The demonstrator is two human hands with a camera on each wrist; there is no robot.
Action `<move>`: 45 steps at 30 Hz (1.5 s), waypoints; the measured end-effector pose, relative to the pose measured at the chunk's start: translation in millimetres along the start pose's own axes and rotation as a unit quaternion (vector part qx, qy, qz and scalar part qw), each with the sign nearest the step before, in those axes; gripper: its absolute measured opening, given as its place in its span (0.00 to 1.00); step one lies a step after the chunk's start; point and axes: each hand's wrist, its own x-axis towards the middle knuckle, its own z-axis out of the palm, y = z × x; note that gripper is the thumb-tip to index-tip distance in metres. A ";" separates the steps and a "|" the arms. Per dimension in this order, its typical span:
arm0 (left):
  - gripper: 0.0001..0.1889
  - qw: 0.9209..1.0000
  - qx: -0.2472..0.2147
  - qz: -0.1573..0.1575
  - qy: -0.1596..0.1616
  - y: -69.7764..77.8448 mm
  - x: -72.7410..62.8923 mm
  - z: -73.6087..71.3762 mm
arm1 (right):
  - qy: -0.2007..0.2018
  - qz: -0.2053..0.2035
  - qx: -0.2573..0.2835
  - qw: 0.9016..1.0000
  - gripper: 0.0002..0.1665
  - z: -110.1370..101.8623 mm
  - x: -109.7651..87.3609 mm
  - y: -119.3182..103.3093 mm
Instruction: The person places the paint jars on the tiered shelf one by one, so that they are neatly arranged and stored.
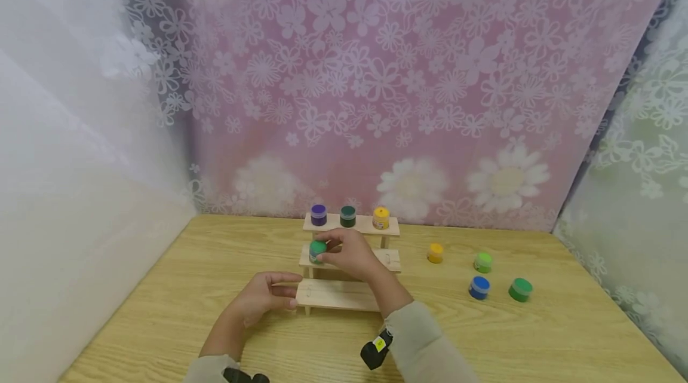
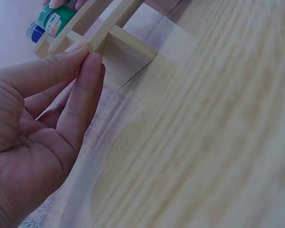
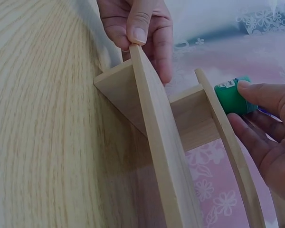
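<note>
A three-step wooden display stand [image 1: 338, 294] stands on the table. At the left end of its lowest step, my left hand [image 1: 263, 298] pinches the board between thumb and fingers, as the left wrist view [image 2: 52, 109] also shows. My right hand [image 1: 352, 253] holds a green paint jar [image 1: 317, 250] by thumb and fingers at the left end of the middle step. In the right wrist view the jar's base [image 3: 225, 97] meets that step. The top step bears a purple jar [image 1: 319, 215], a dark green jar [image 1: 347, 216] and a yellow jar [image 1: 381, 218].
Right of the stand, an orange-yellow jar [image 1: 435, 253], a light green jar [image 1: 483, 262], a blue jar [image 1: 479, 288] and another green jar [image 1: 520, 290] sit on the wooden table [image 1: 177, 299]. A pink flowered curtain [image 1: 333, 102] hangs behind the table.
</note>
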 end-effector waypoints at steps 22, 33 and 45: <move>0.29 1.000 -0.005 0.009 -0.010 -2.2 2.5 -3.2 | 0.057 0.011 0.036 0.998 0.21 -3.4 -13.6 -6.4; 0.29 1.000 -0.005 0.005 -0.004 -1.2 -3.2 2.2 | 0.096 0.015 0.113 0.989 0.20 -13.9 -31.6 -0.5; 0.30 1.000 -0.004 0.006 -0.008 -3.8 1.5 -0.3 | 0.121 -0.016 0.127 0.984 0.19 -31.1 -48.7 -3.6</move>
